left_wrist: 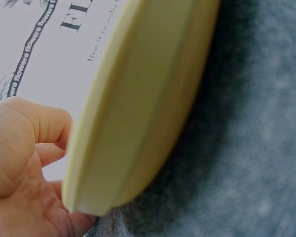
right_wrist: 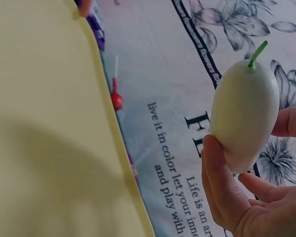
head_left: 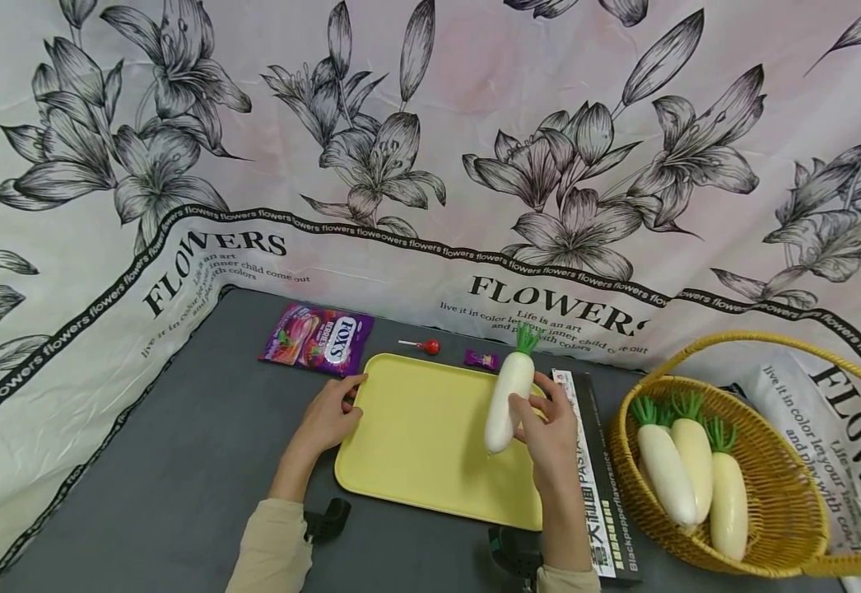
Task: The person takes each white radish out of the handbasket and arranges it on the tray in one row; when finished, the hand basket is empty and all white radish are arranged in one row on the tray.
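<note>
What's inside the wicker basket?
At least three white radishes with green tops, bunched toward the left of the wicker basket as pictured. Whatever lies directly beneath them is covered, so I can't tell.

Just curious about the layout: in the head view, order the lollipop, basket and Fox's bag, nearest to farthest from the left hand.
1. Fox's bag: just beyond the left hand.
2. Lollipop: farther right, beyond the yellow tray.
3. Basket: far right, past the right hand.

tray (head_left: 416, 436) mid-ish, Fox's candy bag (head_left: 312, 339) at its 10 o'clock, lollipop (head_left: 431, 347) at 12, wrapped candy (head_left: 481, 359) at 1, daikon (head_left: 506, 397) above its 2, pasta box (head_left: 602, 486) at 3, wicker basket (head_left: 789, 502) past that, more daikons (head_left: 669, 476) inside
</note>
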### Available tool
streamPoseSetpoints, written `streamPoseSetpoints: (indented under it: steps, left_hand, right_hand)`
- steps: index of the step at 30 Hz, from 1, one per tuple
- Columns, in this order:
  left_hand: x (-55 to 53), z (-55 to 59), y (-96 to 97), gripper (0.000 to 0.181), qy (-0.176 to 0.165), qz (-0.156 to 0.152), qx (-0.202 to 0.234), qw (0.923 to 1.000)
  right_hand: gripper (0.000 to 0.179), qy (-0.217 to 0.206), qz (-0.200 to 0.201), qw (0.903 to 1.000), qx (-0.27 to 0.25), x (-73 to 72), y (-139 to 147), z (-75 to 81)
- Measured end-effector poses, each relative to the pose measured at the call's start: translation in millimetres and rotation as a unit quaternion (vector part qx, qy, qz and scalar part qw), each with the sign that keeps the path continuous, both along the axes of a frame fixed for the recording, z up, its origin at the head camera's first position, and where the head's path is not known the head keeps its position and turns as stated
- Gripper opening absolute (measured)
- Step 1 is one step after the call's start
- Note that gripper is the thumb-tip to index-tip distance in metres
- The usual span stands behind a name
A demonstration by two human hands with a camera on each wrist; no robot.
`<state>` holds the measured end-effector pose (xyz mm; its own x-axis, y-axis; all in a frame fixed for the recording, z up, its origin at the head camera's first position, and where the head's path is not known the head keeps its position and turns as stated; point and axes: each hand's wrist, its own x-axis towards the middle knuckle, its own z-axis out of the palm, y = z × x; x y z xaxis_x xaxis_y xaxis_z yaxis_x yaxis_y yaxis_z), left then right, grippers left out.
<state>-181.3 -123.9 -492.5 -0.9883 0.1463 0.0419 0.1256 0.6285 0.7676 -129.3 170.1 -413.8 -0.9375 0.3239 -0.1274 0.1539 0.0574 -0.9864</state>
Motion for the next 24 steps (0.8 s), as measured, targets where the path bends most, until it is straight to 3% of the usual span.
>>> streamPoseSetpoints:
  steps: [16,24]
  left_hand:
    - [-2.6,-0.2,-1.0,0.056,-0.006,0.006,-0.002,1.0000]
    - [-2.0,0.0,-2.3,0.056,-0.010,0.001,0.003,0.9999]
  right_hand:
    - [0.059,-0.011,0.053,0.9984,-0.019,-11.0,-42,-22.0]
    - [0.064,-0.025,0.081,0.9961,-0.026,-11.8,-65,-40.9]
